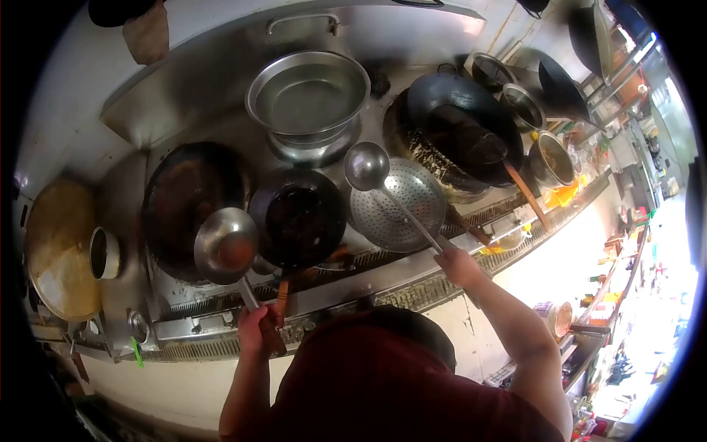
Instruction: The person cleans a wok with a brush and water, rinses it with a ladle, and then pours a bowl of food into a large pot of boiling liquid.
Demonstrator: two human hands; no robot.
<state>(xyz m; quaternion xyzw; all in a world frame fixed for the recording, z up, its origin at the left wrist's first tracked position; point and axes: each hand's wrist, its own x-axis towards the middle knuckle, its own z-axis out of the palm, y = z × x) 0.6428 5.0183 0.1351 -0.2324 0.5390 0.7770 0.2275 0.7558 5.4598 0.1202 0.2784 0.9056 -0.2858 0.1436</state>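
My left hand (252,333) is wrapped round the handle of a large metal ladle (221,230). Its bowl overlaps the right edge of a dark wok (177,191), and a reddish-brown patch shows inside. Right beside this hand is the wooden handle of a smaller black pan (305,214). My right hand (456,267) is closed on the long thin handle of a second ladle (366,166). That ladle's bowl and shaft pass over a round perforated skimmer (401,210).
Behind the pans stands a wide metal basin (309,96) of clear liquid. A big black wok (449,103) with a wooden-handled utensil sits at right, near several metal bowls (552,158). A large round lid (62,250) and a small pot (105,253) are at far left.
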